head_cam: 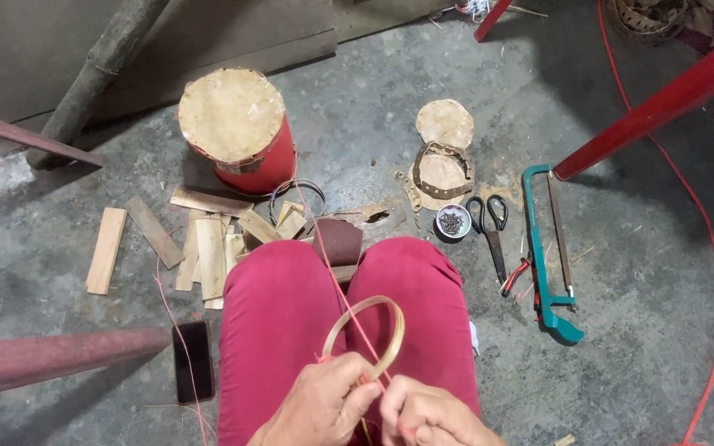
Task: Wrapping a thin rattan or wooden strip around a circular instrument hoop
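Over the lap, the left hand [324, 405] pinches the bent bamboo hoop [365, 334] where its ends cross; the right hand [431, 417] grips red string [349, 310]. Binding looks barely begun; strips [208, 248] lie unused on the floor.

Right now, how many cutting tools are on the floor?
2: scissors beside the small bowl of nails, and a teal hacksaw just right of them. Others may be hidden among the wood slats.

Grey concrete floor [621, 347], wood slats [107, 250], scissors [489, 223], teal hacksaw [543, 248], phone [192, 361]
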